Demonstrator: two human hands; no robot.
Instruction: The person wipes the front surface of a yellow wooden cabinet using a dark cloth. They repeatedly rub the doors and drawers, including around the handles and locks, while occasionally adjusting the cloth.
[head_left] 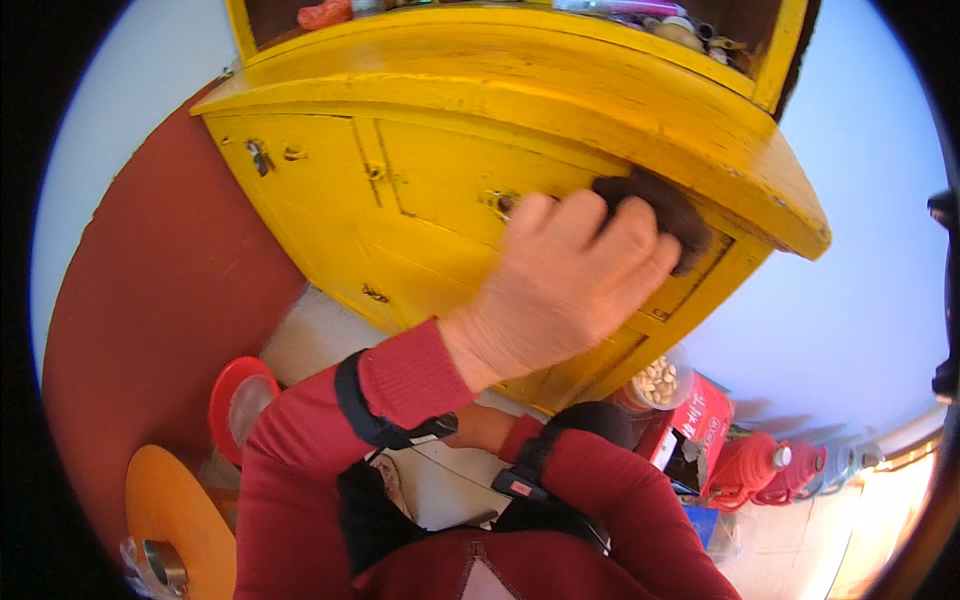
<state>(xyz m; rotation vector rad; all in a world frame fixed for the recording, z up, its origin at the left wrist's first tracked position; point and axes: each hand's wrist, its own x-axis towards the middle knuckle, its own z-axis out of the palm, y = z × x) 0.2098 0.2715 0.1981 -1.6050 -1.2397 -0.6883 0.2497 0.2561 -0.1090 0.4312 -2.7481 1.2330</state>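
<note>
My left hand (570, 270) reaches up across the front of a yellow wooden cabinet (440, 240). Its fingers are bent over a dark brown cloth (660, 210), pressed against the drawer fronts just under the top ledge, toward the right end. A metal drawer pull (503, 204) is beside the knuckles. My right hand (480, 428) is low in front of my body, crossed under the left forearm. Only its back and wrist show; the fingers are hidden behind the left sleeve.
A small padlock (259, 157) hangs on the left drawer. Red basin (238, 405) and round orange stool (180, 520) stand at left. At right are a tub of pale pieces (657, 383), a red box (700, 425) and several thermos flasks (750, 465). Clutter (680, 35) fills the upper shelf.
</note>
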